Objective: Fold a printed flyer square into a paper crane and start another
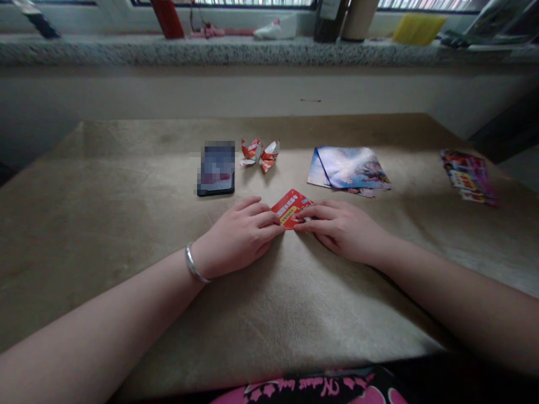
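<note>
A small red printed paper [290, 205] with pale lettering and a yellow label lies on the table, its near edge between my two hands. My left hand [248, 229], with a silver bangle at its wrist, holds the paper's left corner with closed fingers. At the right corner, the fingertips of my right hand [345, 227] press on the paper and hide part of it. Just beyond the hands stands a folded red and white paper figure [260, 155] with pointed wings. A phone [217, 168] with a blurred screen lies left of that figure.
Several glossy blue and pink picture sheets [349, 167] lie fanned beyond my right hand. Colourful printed packets or cards [469, 177] are at the far right. Behind the table runs a granite sill [236, 53] holding bottles and a yellow sponge-like block [419, 29].
</note>
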Tool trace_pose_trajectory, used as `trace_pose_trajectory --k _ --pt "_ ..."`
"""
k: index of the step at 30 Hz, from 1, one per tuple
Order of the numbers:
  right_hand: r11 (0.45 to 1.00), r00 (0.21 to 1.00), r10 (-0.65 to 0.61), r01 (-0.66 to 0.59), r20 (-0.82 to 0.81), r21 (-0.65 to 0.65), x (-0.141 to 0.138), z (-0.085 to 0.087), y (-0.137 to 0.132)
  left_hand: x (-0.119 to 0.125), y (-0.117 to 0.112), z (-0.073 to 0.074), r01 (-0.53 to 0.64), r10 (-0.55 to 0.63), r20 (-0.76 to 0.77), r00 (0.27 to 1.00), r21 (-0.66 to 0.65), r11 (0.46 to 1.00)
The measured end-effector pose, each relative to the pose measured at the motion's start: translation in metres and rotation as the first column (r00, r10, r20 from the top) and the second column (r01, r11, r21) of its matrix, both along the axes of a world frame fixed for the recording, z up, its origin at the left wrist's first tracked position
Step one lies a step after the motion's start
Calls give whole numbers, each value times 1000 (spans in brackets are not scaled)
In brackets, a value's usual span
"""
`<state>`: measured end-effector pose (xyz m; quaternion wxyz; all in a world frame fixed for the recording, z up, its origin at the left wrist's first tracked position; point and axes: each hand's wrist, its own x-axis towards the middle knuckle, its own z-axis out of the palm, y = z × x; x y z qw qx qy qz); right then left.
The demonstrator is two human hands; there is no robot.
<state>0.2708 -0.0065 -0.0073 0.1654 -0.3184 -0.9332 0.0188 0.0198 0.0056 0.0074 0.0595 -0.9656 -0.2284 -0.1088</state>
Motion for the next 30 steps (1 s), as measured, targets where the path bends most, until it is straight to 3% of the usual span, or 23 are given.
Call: trace_pose_trajectory --k 5,18,30 --pt "1000 1000 16 -16 10 3 2 0 0 -5 4 8 32 -32 -58 998 8 999" --pt "999 1000 22 -22 0 24 5 -1 0 -14 4 25 -29 29 -221 975 0 1000" --pt "1000 1000 24 -24 8 13 9 -3 0 -28 13 29 -16 -19 -240 971 -145 989"
